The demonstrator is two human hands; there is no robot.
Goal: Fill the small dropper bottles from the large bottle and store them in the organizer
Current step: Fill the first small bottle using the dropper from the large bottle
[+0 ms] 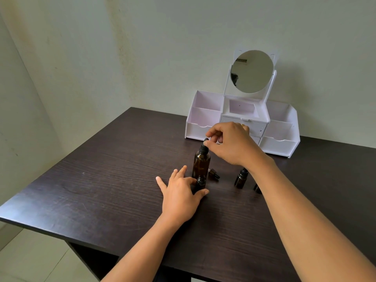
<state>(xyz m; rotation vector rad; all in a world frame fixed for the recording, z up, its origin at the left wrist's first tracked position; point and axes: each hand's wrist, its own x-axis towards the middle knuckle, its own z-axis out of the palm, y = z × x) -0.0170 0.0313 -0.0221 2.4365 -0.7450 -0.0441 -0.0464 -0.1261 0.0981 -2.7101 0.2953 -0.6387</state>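
Note:
A large amber bottle [201,162] with a black dropper cap [204,147] stands upright mid-table. My right hand [231,142] pinches the rubber bulb at the top of that cap. In front of it stands a small open dropper bottle [200,183], held between thumb and forefinger of my left hand [180,195]. A loose small dropper cap [214,174] lies on the table just right of the large bottle. Another small capped bottle [241,179] stands further right, and a third [257,188] is mostly hidden behind my right forearm. The white organizer [203,127] sits at the back.
The organizer has open side compartments, centre drawers and a round mirror [251,71] on top. The dark wooden table [105,180] meets a pale wall behind and to the left. Its front edge drops to a tiled floor at lower left.

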